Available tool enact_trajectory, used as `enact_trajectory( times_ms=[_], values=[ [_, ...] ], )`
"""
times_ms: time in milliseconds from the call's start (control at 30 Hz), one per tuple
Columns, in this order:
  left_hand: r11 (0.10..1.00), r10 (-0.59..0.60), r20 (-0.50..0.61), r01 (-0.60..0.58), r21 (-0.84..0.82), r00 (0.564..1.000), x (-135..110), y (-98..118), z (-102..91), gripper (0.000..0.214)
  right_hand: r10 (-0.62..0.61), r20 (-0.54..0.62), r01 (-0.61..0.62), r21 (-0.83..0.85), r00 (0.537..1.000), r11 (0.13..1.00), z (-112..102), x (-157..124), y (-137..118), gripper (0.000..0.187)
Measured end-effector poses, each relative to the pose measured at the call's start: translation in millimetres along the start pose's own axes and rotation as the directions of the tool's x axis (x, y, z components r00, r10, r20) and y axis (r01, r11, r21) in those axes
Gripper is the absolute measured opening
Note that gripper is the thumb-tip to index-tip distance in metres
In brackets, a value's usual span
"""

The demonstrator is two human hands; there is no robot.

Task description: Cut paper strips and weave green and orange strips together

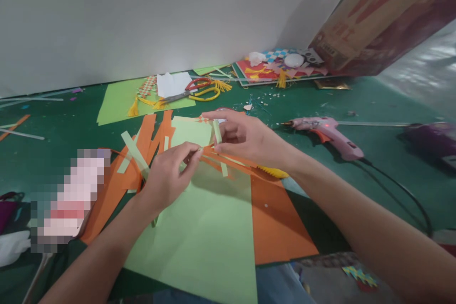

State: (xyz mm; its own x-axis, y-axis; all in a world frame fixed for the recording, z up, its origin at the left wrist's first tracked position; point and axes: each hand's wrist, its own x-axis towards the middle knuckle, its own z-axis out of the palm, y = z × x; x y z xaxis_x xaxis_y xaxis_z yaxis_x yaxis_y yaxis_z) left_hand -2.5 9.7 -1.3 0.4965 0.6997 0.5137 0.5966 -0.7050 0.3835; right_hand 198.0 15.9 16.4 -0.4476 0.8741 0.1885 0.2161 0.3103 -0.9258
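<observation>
My left hand [173, 171] is closed in a pinch, thumb and forefinger meeting at the end of a thin orange paper strip [210, 150]. Close by on the right, my right hand [249, 135] has its fingers curled around a short pale green paper strip [217, 131] that stands up between them. Its thumb rests at the orange strip. Below both hands lies a large light green paper sheet [213, 228], with an orange sheet [278, 218] partly beneath it. More orange strips [142, 152] and a loose green strip [135, 154] lie left of my hands.
A pink glue gun [327, 133] with a glue stick and black cord lies at right. Scissors [203, 90] with red and yellow handles rest on green paper [121, 99] behind. A pixelated phone-like object [71, 199] lies at left. A cardboard box [381, 14] stands back right.
</observation>
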Motion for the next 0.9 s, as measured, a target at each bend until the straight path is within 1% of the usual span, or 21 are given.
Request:
enact_trajectory(
  times_ms=[100, 233, 333, 433, 533, 667, 800, 900],
  values=[
    [1.000, 0.023, -0.009, -0.023, 0.016, 1.000, -0.3, -0.5, 0.2, 0.012, 0.063, -0.025, -0.061, 0.059, 0.998, 0.996, 0.2, 0.0, -1.7, 0.050],
    [0.999, 0.036, -0.017, -0.036, 0.030, 0.999, -1.0, -1.6, 0.2, 0.014, 0.067, -0.039, -0.064, 0.070, 0.997, 0.995, -0.3, 0.7, -2.6, 0.052],
    [0.998, 0.031, -0.008, -0.031, 0.048, 0.999, -2.2, -2.6, 0.3, 0.015, 0.065, -0.089, -0.060, 0.056, 0.994, 0.997, -0.6, 0.8, -3.4, 0.051],
    [0.998, 0.029, -0.010, -0.028, 0.057, 1.000, -3.5, -3.2, 0.7, 0.014, 0.069, -0.142, -0.061, 0.057, 0.988, 0.997, -0.3, 0.7, -4.8, 0.045],
    [0.998, 0.035, -0.013, -0.034, 0.059, 0.999, -3.9, -3.4, 1.1, 0.016, 0.086, -0.195, -0.069, 0.094, 0.977, 0.993, 0.0, 1.2, -4.2, 0.043],
    [0.994, 0.080, -0.014, -0.079, 0.070, 0.997, -4.0, -4.2, 1.6, 0.016, 0.131, -0.257, -0.092, 0.158, 0.957, 0.983, -0.6, 2.7, -0.8, 0.046],
    [0.989, 0.128, -0.022, -0.126, 0.077, 0.991, -4.5, -5.5, 2.4, 0.016, 0.155, -0.268, -0.103, 0.198, 0.951, 0.975, -1.4, 3.3, 1.3, 0.049],
    [0.988, 0.137, -0.033, -0.134, 0.072, 0.990, -4.0, -4.9, 2.2, 0.015, 0.154, -0.265, -0.103, 0.197, 0.952, 0.975, -0.6, 2.8, 1.9, 0.053]
  ],
)
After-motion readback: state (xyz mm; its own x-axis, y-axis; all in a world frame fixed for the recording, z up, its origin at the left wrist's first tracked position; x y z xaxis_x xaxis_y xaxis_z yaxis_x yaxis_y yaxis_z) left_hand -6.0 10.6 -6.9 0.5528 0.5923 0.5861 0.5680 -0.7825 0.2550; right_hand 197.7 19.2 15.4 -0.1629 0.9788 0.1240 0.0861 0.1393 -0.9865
